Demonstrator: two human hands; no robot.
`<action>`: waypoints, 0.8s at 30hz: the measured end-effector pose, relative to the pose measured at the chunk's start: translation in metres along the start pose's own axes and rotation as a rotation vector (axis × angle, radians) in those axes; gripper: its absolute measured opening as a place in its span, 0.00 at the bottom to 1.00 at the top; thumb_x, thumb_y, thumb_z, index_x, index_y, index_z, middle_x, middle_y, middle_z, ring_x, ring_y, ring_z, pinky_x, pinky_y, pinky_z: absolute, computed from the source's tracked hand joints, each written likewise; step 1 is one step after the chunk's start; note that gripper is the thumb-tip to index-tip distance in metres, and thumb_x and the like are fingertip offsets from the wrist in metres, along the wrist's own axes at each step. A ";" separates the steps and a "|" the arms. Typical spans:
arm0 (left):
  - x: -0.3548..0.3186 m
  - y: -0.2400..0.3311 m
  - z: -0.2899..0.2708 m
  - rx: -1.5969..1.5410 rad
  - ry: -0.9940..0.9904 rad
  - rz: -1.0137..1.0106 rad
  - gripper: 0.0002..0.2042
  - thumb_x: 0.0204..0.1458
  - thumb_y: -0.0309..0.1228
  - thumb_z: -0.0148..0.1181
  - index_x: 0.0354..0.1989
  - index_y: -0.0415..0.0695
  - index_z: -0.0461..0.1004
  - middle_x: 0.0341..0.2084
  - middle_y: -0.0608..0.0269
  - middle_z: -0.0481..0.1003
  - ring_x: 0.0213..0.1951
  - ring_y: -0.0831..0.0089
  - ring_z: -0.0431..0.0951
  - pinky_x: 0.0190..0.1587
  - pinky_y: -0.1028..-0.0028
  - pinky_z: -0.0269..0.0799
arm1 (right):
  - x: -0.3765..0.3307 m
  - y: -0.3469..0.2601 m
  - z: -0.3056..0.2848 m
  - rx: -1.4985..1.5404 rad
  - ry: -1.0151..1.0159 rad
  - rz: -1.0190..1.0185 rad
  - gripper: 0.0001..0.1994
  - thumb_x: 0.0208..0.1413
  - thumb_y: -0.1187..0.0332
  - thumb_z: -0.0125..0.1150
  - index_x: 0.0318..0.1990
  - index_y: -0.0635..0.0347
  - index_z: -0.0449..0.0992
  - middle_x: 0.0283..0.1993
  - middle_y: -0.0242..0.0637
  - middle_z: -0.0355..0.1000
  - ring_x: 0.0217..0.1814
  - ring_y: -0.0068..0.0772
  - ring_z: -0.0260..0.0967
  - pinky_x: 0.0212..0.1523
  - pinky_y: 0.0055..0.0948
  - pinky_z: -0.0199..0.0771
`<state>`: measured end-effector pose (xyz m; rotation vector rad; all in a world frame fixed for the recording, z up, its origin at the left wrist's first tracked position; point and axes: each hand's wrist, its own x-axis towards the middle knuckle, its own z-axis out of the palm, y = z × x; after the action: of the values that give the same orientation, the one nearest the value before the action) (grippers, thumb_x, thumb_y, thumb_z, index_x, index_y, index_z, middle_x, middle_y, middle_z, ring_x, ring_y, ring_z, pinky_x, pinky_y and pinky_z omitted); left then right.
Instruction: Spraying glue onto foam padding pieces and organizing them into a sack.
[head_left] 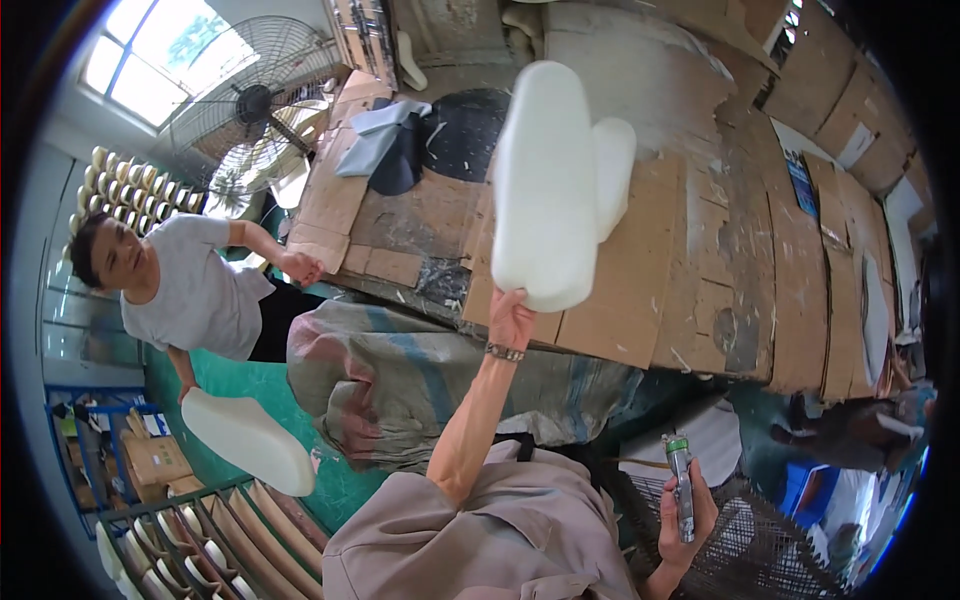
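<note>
- Cardboard-covered table [640, 310]: the broadest thing here, spreading from twelve round to three o'clock.
- Woven sacking [410, 385]: crumpled, at seven o'clock, along the table's near edge.
- Co-worker [195, 290]: at nine o'clock, one hand on another white pad [245, 440] at eight.
- Long white pad [545, 190]: at one o'clock, raised in front of the table, its long axis near upright. It looks like moulded foam: probably light, a little springy, smooth enough to slip, easily dented or nicked. The near end suits a one-handed hold; a palm under the middle would steady it better.
- Smaller white piece [616, 175]: just beyond its right edge; whether joined or separate, I cannot tell.
- Left hand [510, 318]: grasping the pad's near end, at its six o'clock.
- Right hand [690, 515]: between four and five o'clock, fingers wrapped round a slim silver tool [682, 490] with a green top.
</note>
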<state>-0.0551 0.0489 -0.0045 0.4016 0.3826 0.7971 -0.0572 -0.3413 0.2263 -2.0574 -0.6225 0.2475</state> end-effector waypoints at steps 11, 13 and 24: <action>0.153 0.180 -0.187 -0.028 0.309 0.372 0.29 0.47 0.25 0.60 0.63 0.40 0.68 0.58 0.50 0.74 0.61 0.51 0.73 0.66 0.52 0.67 | 0.022 -0.009 0.016 -0.033 -0.063 -0.113 0.29 0.46 0.81 0.65 0.61 0.70 0.74 0.36 0.49 0.76 0.32 0.44 0.76 0.34 0.33 0.75; 0.164 0.187 -0.213 -0.150 0.278 0.451 0.30 0.49 0.22 0.60 0.65 0.40 0.67 0.60 0.48 0.73 0.62 0.50 0.73 0.67 0.53 0.67 | 0.030 -0.006 0.017 -0.016 -0.052 -0.102 0.29 0.46 0.81 0.65 0.61 0.69 0.73 0.36 0.48 0.76 0.32 0.43 0.76 0.34 0.32 0.75; 0.128 0.023 -0.054 0.163 0.258 -0.254 0.24 0.62 0.48 0.62 0.54 0.39 0.72 0.55 0.51 0.73 0.60 0.55 0.71 0.63 0.46 0.70 | 0.115 0.028 0.009 0.017 -0.141 -0.089 0.28 0.50 0.81 0.65 0.63 0.68 0.72 0.37 0.46 0.76 0.33 0.42 0.76 0.36 0.32 0.75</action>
<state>-0.0126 0.1697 -0.0624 0.3937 0.7282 0.5711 0.0464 -0.2863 0.2063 -2.0024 -0.7931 0.3467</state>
